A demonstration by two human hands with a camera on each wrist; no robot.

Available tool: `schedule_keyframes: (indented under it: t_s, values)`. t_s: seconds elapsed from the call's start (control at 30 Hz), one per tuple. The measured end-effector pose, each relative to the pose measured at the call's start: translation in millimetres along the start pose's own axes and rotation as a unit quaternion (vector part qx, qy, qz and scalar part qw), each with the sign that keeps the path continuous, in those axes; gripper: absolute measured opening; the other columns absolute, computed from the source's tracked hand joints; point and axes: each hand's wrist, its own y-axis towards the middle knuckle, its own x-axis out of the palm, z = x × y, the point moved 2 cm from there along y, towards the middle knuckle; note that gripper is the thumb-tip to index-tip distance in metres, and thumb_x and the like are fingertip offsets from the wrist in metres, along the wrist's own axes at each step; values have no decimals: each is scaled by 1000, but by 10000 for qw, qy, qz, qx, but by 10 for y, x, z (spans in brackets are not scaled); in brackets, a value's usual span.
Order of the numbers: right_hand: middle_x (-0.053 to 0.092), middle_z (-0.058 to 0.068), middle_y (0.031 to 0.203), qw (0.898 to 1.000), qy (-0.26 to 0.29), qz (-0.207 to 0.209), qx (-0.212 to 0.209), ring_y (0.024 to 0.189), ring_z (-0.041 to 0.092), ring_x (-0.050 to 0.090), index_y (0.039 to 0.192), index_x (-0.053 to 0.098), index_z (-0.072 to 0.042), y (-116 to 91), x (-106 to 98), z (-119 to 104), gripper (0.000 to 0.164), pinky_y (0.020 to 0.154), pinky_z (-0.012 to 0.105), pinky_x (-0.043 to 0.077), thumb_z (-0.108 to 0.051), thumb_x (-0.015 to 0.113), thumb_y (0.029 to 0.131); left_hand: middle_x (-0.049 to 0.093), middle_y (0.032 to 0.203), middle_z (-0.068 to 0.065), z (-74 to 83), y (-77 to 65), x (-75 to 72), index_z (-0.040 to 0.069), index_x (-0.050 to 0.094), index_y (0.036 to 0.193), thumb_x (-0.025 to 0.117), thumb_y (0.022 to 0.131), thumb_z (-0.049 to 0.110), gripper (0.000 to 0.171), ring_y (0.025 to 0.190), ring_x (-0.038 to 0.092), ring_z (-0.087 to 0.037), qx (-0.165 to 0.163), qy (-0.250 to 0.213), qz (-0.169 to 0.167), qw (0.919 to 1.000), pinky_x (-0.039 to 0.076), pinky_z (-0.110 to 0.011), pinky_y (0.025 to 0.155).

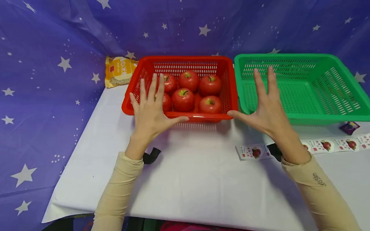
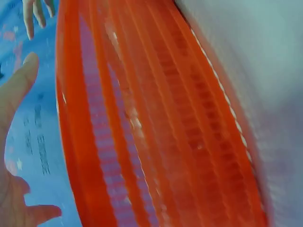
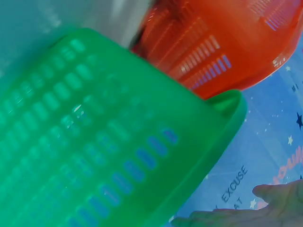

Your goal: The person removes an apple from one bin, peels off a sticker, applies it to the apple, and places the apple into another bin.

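A red plastic basket on the white table holds several red apples. My left hand, fingers spread and straight, is held over its near left part and hides some of the apples. To its right stands a green basket with nothing seen inside. My right hand is spread over the green basket's near left side, its thumb stretched toward the red basket's corner. Neither hand grips anything; whether the thumb touches the rim I cannot tell. The left wrist view shows the red basket's slotted wall close up.
A yellow packet lies left of the red basket at the back. A strip of apple-printed stickers runs along the right of the table, partly behind the right wrist. Near it lies a small purple packet. A blue starred cloth hangs behind.
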Motion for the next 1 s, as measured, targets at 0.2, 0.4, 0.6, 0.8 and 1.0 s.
schedule_keyframes:
  t_s: [0.2,0.4,0.6,0.8,1.0]
  values:
    - [0,2,163,9988,192,-426,-126,147,38,15,154,-1,-37,247,85,-182,118,101,72,29,-60,77,69,-9,161,-12,-383,-28,33,18,-13,153,62,59,85,138,149,-6,-36,-992,-676,-388,9920,4,-62,116]
    - [28,18,156,9893,-2,-1374,-482,137,44,35,156,1,-25,535,205,-392,114,105,64,32,-53,76,75,-8,158,-26,-536,-45,25,-2,-3,152,58,60,88,142,148,-5,-42,-1523,-787,-882,9812,5,-55,119]
    - [64,23,114,9664,-658,-2398,-646,101,36,62,142,41,-1,820,475,-478,81,90,50,51,-39,76,79,-5,157,-30,-583,-69,-37,-11,-3,148,59,60,87,146,148,-1,-41,-1670,-776,-1134,9763,7,-52,119]
    - [64,20,112,9204,-1211,-3646,-723,102,34,58,128,55,0,914,782,-463,61,92,46,49,-32,75,80,-1,157,-31,-596,-96,-24,-11,-1,148,59,61,87,144,148,1,-42,-1684,-775,-1138,9761,7,-52,120]
    - [60,21,118,9105,-1262,-3875,-698,109,36,55,129,49,-1,953,921,-461,59,97,50,46,-26,71,81,-1,157,-29,-590,-86,-32,-11,-2,148,58,62,87,144,148,0,-42,-1641,-758,-1081,9776,7,-52,120]
